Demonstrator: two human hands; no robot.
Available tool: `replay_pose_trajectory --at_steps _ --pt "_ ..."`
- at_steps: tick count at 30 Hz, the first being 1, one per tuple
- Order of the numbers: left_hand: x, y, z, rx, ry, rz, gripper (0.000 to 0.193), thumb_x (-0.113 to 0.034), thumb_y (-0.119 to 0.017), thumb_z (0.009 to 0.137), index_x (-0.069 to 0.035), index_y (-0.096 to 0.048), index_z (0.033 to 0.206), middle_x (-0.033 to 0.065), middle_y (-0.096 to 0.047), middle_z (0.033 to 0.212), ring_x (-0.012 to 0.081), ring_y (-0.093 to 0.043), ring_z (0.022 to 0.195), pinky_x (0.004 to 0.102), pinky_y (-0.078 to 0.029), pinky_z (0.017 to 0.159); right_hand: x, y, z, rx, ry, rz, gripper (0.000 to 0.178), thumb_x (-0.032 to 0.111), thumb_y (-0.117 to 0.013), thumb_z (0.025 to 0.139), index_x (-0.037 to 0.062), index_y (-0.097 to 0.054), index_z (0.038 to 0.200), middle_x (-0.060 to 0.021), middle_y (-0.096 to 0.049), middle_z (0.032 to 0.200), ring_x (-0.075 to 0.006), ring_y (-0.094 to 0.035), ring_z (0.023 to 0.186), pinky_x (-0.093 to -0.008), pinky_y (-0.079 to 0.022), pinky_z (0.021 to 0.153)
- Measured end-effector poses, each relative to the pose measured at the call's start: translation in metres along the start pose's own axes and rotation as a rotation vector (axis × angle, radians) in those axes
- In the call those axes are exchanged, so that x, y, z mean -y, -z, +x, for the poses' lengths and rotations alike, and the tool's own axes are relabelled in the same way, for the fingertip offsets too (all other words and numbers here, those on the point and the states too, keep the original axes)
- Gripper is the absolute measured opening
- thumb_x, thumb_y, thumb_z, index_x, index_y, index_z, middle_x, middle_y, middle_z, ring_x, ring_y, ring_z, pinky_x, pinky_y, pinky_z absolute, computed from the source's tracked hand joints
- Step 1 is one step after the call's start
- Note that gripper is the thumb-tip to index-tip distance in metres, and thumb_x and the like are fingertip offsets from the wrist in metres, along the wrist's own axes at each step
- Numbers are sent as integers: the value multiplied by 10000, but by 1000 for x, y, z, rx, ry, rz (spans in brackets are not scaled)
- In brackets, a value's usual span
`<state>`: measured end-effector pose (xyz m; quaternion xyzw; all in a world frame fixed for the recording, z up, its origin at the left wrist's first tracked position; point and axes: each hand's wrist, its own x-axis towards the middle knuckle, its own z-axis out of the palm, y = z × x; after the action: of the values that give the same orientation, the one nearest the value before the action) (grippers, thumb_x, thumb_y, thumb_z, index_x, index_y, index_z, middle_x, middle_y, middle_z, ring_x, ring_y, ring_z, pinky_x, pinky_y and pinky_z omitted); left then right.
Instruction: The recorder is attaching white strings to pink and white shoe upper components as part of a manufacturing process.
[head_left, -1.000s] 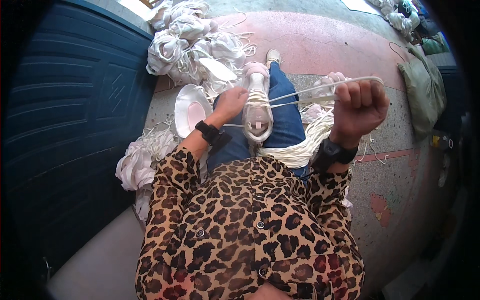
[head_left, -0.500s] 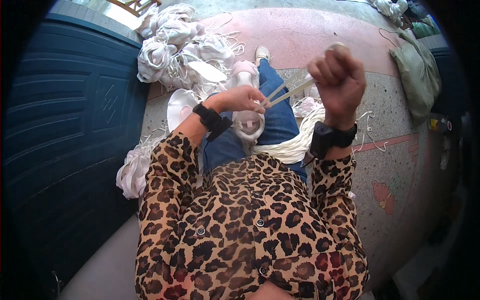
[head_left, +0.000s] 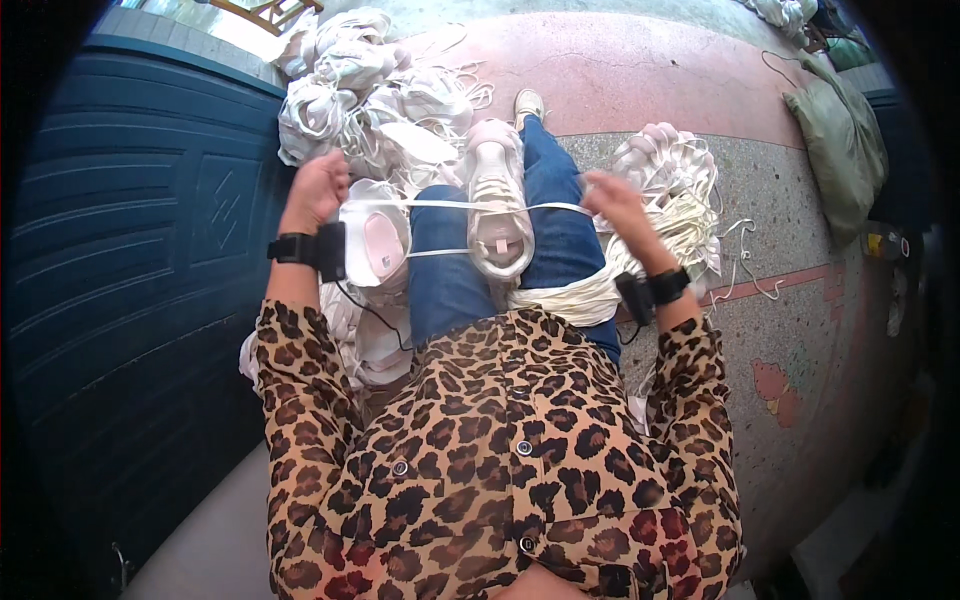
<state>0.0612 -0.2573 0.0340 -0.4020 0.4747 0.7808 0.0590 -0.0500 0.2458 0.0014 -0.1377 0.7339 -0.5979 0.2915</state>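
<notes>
A pale pink and white shoe upper (head_left: 484,228) lies lengthwise between my thighs, toe end away from me. A flat white shoelace (head_left: 435,204) passes through it and stretches out nearly straight to both sides. On the left, my left hand (head_left: 318,188) is closed in a fist at the lace's end, above a white piece with a pink oval (head_left: 382,244). My right hand (head_left: 617,203), slightly blurred, pinches the lace's other end beside my right thigh. A lower white strand also runs left from the upper across my left thigh.
A heap of white shoe uppers (head_left: 345,75) with loose laces lies ahead on the left. To the right are more uppers (head_left: 665,160) and a bundle of cream laces (head_left: 565,300) across my right thigh. A dark blue panelled door (head_left: 130,200) stands left; a grey-green sack (head_left: 835,150) sits far right.
My hands have moved apart: the left swung out to the left, the right dropped down and inward. The lace, earlier pulled up to the right, now spans both sides of the upper.
</notes>
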Motion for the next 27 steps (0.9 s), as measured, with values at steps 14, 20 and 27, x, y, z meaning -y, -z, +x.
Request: replay_pose_trajectory --at_steps 14,20,27 --pt "157 -114 -53 117 -503 1021 245 -182 -617 934 50 -695 950 103 -688 801 200 -643 733 334 -502 692 -19 -94 2 10 122 -904 221 180 -493 920 5 -628 913 -201 -645 934 -399 -658 869 -487 -530 786" --pt "152 -114 -53 85 -691 1277 205 -136 -561 884 26 -685 857 240 -678 828 415 -662 813 486 -523 723 -20 -97 7 74 191 -991 184 175 -526 898 26 -621 952 -173 -631 930 -366 -660 883 -485 -520 766" --pt "161 -119 -48 -8 -840 1417 222 -153 -550 883 -7 -644 746 215 -668 795 432 -640 782 532 -522 731 -15 -99 13 150 318 -1126 145 166 -532 886 57 -604 949 -137 -615 918 -335 -648 836 -503 -473 776"
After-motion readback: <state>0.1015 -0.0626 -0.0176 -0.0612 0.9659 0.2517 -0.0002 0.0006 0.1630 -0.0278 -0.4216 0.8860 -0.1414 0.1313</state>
